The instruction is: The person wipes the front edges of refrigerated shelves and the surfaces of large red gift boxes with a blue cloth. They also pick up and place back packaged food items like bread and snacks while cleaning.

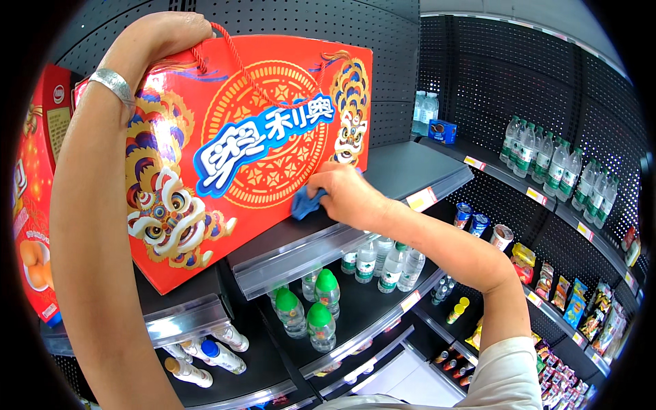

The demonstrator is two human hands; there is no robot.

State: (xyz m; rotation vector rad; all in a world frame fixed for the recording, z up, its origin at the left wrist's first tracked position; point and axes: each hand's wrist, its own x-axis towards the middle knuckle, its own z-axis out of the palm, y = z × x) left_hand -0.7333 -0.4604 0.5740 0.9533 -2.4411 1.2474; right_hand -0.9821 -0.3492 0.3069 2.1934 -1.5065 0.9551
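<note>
— Left hand [160, 37]?
— Up at the far left, clamped over the top edge of the large red cardboard gift box [246, 150] with lion-dance figures and a red cord handle, tipping it back off the dark upper shelf [410, 167].
— Right hand [345, 195]?
— Just right of the box's lower corner, closed on a small blue cloth [304, 203], pressed against the shelf surface. Probably touching the box too, hard to tell.
— Nearby?
— Green-capped round bottles [307, 311] on the shelf below, clear water bottles [383, 263] right of them, more bottles [553, 164] far right.
</note>
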